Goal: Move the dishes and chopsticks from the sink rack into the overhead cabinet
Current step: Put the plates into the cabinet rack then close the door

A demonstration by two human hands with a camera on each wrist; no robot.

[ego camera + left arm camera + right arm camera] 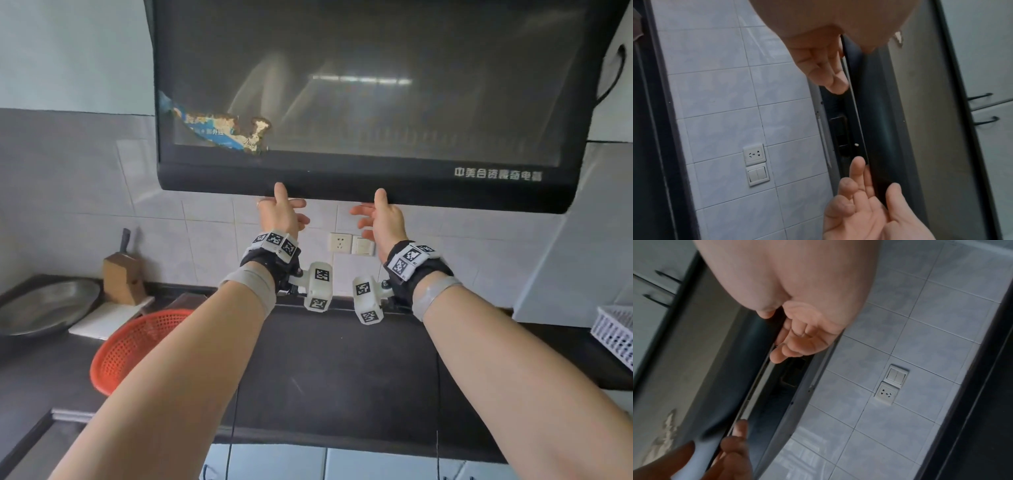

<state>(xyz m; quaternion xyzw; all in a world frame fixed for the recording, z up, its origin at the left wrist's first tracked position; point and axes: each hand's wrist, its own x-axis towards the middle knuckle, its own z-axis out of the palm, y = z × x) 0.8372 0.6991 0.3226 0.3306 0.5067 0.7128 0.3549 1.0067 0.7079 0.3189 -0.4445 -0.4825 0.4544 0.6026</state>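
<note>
The overhead cabinet has a dark glass door (359,102) hanging above the counter. Pale upright shapes show dimly behind the glass. Both hands are raised to its lower edge (342,185). My left hand (282,209) has its thumb on the front of the edge, with the fingers spread loosely beneath. My right hand (380,216) mirrors it a little to the right. In the left wrist view the door edge (857,113) runs between thumb and straight fingers of the left hand (824,65) and right hand (863,203). A narrow gap shows behind the edge. No dishes or chopsticks are in either hand.
An orange colander (137,346), a metal pan (44,308), a knife block (123,274) and a white board lie at the counter's left. A white plastic basket (616,332) stands at the right edge. A socket and switch (349,244) sit on the tiled wall.
</note>
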